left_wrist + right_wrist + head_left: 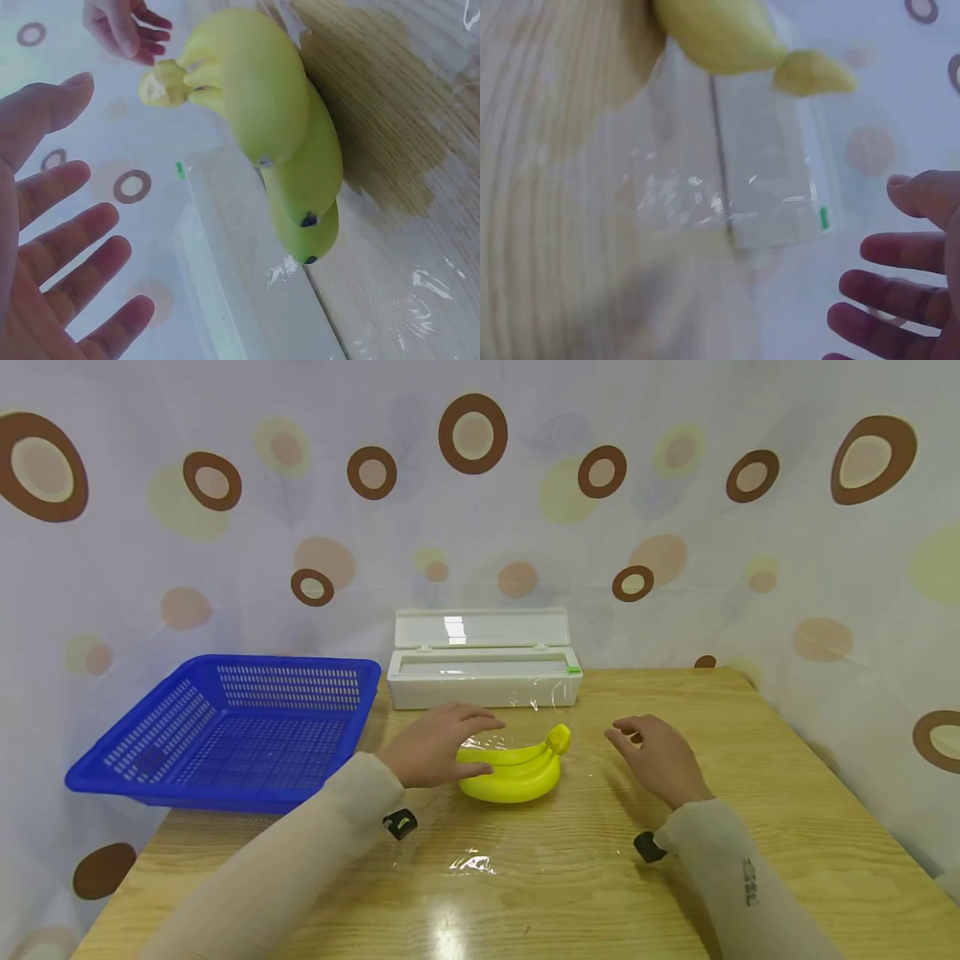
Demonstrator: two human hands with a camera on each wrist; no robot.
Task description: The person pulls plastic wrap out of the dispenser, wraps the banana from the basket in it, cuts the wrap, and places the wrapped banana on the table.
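Observation:
A bunch of yellow bananas lies on clear plastic film spread over the table, its stem toward the right. My left hand is at the left end of the bunch, overlapping it in the head view. In the left wrist view, the fingers are spread, with a gap between them and the bananas. Off to the right of the stem is my right hand, holding nothing. Its fingers are loosely extended in the right wrist view.
Behind the bananas stands a white cling film dispenser with its clear lid raised and a green slider at its right end. A blue plastic basket sits on the left of the wooden table. Patterned cloth hangs behind.

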